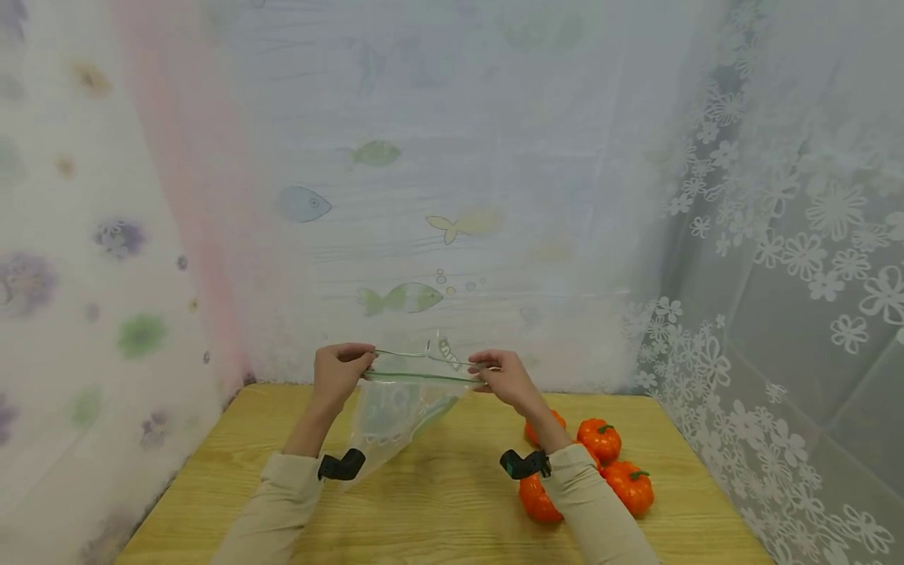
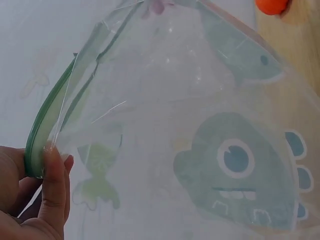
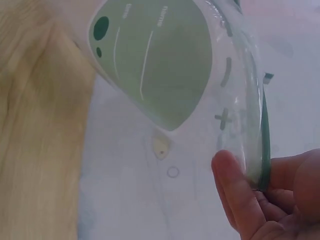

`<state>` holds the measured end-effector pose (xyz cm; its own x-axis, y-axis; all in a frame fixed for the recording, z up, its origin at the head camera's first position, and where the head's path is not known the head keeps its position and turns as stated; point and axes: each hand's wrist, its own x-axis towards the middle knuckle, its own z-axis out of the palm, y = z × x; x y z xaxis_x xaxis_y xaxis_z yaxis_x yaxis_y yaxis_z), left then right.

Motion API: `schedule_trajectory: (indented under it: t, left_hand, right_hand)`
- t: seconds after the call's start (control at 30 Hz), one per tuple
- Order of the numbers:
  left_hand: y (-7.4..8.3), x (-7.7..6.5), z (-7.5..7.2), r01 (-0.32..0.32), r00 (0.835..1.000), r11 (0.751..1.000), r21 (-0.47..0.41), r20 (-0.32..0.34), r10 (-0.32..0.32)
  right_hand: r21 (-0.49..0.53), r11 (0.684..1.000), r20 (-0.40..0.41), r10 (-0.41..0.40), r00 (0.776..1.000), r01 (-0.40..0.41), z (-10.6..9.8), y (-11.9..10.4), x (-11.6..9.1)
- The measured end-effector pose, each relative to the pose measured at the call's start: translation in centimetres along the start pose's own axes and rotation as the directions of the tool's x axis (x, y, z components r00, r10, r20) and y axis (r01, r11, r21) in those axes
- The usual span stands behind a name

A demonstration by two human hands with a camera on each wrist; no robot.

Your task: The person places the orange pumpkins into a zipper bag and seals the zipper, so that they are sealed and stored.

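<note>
A clear zip bag with a green zip strip and printed cartoon figures hangs above the far part of the table, its mouth partly spread. My left hand pinches the left end of its top edge; in the left wrist view the fingers grip the green strip. At the other end, my right hand pinches the rim, and the right wrist view shows the thumb and fingers on both sides of the strip. Inside the bag I see no contents.
Several shiny orange toy pumpkins with green stems are grouped on the right of the wooden table, partly hidden behind the right forearm. A curtain with fish prints hangs behind the table's far edge. Flowered sheets stand at both sides.
</note>
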<state>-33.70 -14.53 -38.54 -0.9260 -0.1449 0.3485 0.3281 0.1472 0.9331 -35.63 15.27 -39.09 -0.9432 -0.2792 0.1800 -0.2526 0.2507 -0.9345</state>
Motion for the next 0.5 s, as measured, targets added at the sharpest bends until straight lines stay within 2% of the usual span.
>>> schedule_trajectory:
  t: [0.1,0.27,0.37,0.5]
  left_hand:
    - [0.1,-0.1,0.0,-0.083,0.995,0.993,0.089,-0.047,0.088]
    - [0.6,0.0,0.0,-0.220,0.966,0.945,0.244,-0.080,0.245]
    - [0.7,0.2,0.0,-0.241,0.960,0.932,0.270,-0.074,0.270]
    - [0.4,0.2,-0.3,-0.213,0.973,0.950,0.227,-0.036,0.226]
  right_hand:
    - [-0.028,1.000,-0.004,-0.009,1.000,0.009,-0.1,-0.7,0.0]
    - [-0.069,0.997,-0.002,-0.023,1.000,0.023,-0.3,-1.8,0.1]
    - [-0.066,0.997,-0.003,-0.028,1.000,0.028,-0.4,-2.0,0.1]
    - [-0.064,0.997,-0.006,-0.034,0.999,0.034,-0.5,-1.4,0.4]
